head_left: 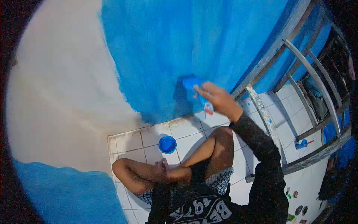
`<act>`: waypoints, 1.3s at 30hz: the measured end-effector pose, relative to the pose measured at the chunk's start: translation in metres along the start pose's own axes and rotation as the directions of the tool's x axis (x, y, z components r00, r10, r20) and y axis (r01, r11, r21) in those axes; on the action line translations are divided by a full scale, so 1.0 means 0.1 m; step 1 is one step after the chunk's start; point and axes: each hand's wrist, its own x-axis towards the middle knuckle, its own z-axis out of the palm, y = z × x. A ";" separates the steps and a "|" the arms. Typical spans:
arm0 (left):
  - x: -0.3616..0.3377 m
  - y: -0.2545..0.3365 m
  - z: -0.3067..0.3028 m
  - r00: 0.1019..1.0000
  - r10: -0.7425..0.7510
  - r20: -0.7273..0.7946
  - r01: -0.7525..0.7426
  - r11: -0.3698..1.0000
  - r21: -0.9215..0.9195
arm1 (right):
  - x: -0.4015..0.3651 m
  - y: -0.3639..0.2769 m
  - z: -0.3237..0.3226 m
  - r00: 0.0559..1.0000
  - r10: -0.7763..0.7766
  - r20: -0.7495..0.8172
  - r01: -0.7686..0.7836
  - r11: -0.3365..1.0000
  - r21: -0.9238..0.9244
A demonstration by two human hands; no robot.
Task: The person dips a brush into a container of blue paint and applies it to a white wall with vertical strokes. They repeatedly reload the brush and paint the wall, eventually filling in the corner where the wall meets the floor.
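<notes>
Blue-smeared paintbrush with a red-ended handle [204, 102] is up at the low part of the bright blue wall [160, 44], just above the white tiled floor [190, 133]. Right hand [220, 100] has it gripped, fingers wrapped round the handle, though it's pretty blurry, so can't say if the bristles actually touch. Round blue tub of blue paint [167, 145] sits on the tiles, near the floor's edge along that wall and not far from the corner by the off-white wall [63, 86]. Left hand [161, 170] is down by the crossed legs, near the tub; can't tell if it's open or closed. Grey paint-spattered ladder [261, 106] stands off to the right, fyi.
</notes>
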 end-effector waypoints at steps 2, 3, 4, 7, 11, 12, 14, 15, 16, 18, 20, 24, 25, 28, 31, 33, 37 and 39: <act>-0.03 0.02 0.03 0.994 -0.112 -0.009 0.112 0.993 -0.043 | 0.32 0.22 -0.37 0.990 -0.068 -0.121 0.070 0.997 0.011; 0.00 0.03 0.03 0.992 -0.130 -0.007 0.129 0.990 -0.049 | 0.53 0.33 -0.55 0.971 -0.149 -0.184 0.142 0.988 -0.056; 0.00 0.05 0.01 0.988 -0.154 0.005 0.154 0.987 -0.050 | 0.75 0.40 -0.73 0.943 -0.233 -0.240 0.208 0.970 -0.125; 0.09 0.15 -0.08 0.968 -0.249 0.034 0.250 0.968 -0.030 | 1.38 0.31 -1.43 0.862 -0.455 -0.224 0.368 0.865 -0.342; 0.07 0.14 -0.04 0.964 -0.264 0.033 0.264 0.964 -0.015 | 1.72 0.11 -1.78 0.820 -0.458 -0.343 0.355 0.877 -0.323; 0.01 0.05 0.02 0.975 -0.222 0.026 0.223 0.974 -0.032 | 1.73 0.09 -1.79 0.800 -0.483 -0.356 0.353 0.859 -0.372; -0.05 -0.04 0.08 0.984 -0.177 0.024 0.178 0.983 -0.050 | 1.52 0.12 -1.64 0.834 -0.471 -0.288 0.319 0.837 -0.445; -0.08 -0.09 0.09 0.988 -0.155 0.025 0.156 0.986 -0.054 | 1.38 0.15 -1.50 0.864 -0.451 -0.222 0.288 0.806 -0.518; -0.10 -0.16 0.12 0.995 -0.090 0.030 0.091 0.995 -0.041 | 1.25 0.20 -1.31 0.856 -0.482 -0.188 0.300 0.758 -0.579; -0.11 -0.25 0.12 0.988 0.141 0.065 -0.145 0.988 0.062 | 0.82 0.18 -0.89 0.947 -0.296 -0.129 0.202 0.855 -0.478; -0.05 0.00 0.01 0.986 -0.141 0.087 0.151 0.981 -0.123 | 0.39 0.16 -0.46 0.955 -0.279 -0.104 0.203 0.864 -0.460; -0.08 0.03 0.02 0.963 -0.254 0.092 0.266 0.952 -0.154 | -0.41 0.04 0.21 0.993 -0.031 0.113 0.051 0.983 -0.178; -0.08 -0.01 0.05 0.978 -0.196 0.073 0.204 0.971 -0.126 | -0.45 0.08 0.26 0.994 -0.035 0.105 0.054 0.982 -0.180; -0.10 -0.15 0.11 0.997 -0.066 0.047 0.069 0.994 -0.082 | -0.40 0.13 0.14 0.986 0.060 0.153 -0.058 0.998 -0.019; -0.12 -0.34 0.15 0.965 0.259 0.043 -0.260 0.964 0.048 | 0.03 0.32 -0.42 0.998 -0.047 -0.046 0.045 0.997 -0.055; -0.12 -0.46 0.13 0.892 0.428 0.145 -0.444 0.891 0.095 | 0.47 0.46 -0.84 0.991 -0.029 -0.129 0.027 0.999 -0.020; 0.03 -0.11 -0.09 0.952 -0.087 0.294 0.155 0.964 -0.215 | 1.34 0.59 -1.73 0.878 -0.387 -0.283 0.298 0.902 -0.311; 0.26 0.14 -0.28 0.957 0.265 0.119 -0.278 0.955 0.104 | 1.61 0.33 -2.00 0.849 -0.436 -0.297 0.322 0.874 -0.363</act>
